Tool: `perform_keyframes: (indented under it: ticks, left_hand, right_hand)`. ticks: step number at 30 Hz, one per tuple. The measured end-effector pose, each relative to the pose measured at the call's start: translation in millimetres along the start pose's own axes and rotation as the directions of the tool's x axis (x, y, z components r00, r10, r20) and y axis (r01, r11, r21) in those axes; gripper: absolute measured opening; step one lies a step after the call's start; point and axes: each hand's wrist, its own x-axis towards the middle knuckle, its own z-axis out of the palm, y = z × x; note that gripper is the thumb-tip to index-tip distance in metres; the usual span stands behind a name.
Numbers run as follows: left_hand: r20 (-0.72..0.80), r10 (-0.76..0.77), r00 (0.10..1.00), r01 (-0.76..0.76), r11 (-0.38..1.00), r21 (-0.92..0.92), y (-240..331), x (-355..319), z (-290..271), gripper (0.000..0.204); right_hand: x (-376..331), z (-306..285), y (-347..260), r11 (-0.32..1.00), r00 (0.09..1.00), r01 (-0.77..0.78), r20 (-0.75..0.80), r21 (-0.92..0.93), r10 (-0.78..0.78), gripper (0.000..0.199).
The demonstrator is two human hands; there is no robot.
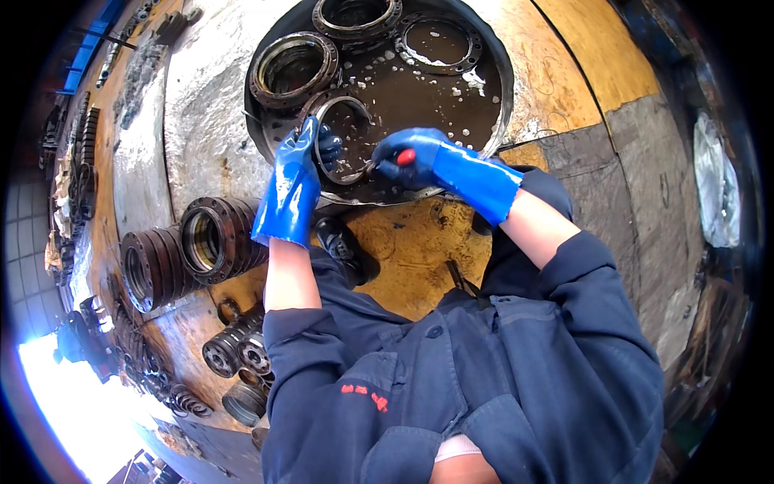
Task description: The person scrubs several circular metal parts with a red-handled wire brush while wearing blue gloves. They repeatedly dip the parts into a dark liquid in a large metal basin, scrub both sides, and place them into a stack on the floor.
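Observation:
A metal ring stands tilted up at the near side of a round basin of dark, foamy liquid. My left hand, in a long blue rubber glove, grips the ring by its left side. At the ring's right edge is my right hand, gloved the same way and closed around a tool with a red handle end. The tool's working end is hidden by the fingers. Also in the basin are a thick flanged ring, another at the back and a flat ring with bolt holes.
Stacked flanged rings lie to the left of my knees, with smaller bearing-like parts nearer me. Rows of dark metal parts line the far left. Worn metal sheets cover the floor at right, beside crumpled clear plastic.

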Motion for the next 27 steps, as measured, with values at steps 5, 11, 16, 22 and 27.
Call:
perform_keyframes:
  ticks: [5,11,16,22,27]
  left_hand:
    - [0.005,-0.013,1.0,0.013,0.994,-0.108,-3,-4,12,0.035]
    - [0.062,-0.14,0.988,0.15,0.961,-0.233,9,20,-27,0.042]
    - [0.046,-0.006,0.999,0.023,0.924,-0.383,28,9,-46,0.04]
    - [-0.043,-0.015,0.999,-0.007,0.88,-0.474,32,6,-56,0.041]
    - [-0.214,-0.006,0.977,-0.094,0.887,-0.453,24,6,-37,0.041]
  right_hand:
    - [27,-53,26,0.807,0.924,-0.121,-0.231,0.578,0.305,0.026]
    - [75,-69,32,0.625,0.845,0.0,-0.334,0.781,0.417,0.027]
    - [76,-61,24,0.577,0.833,0.041,-0.347,0.815,0.431,0.029]
    - [30,-17,-2,0.501,0.845,0.025,-0.286,0.865,0.452,0.03]
    - [-1,14,-25,0.407,0.86,-0.022,-0.19,0.913,0.474,0.031]
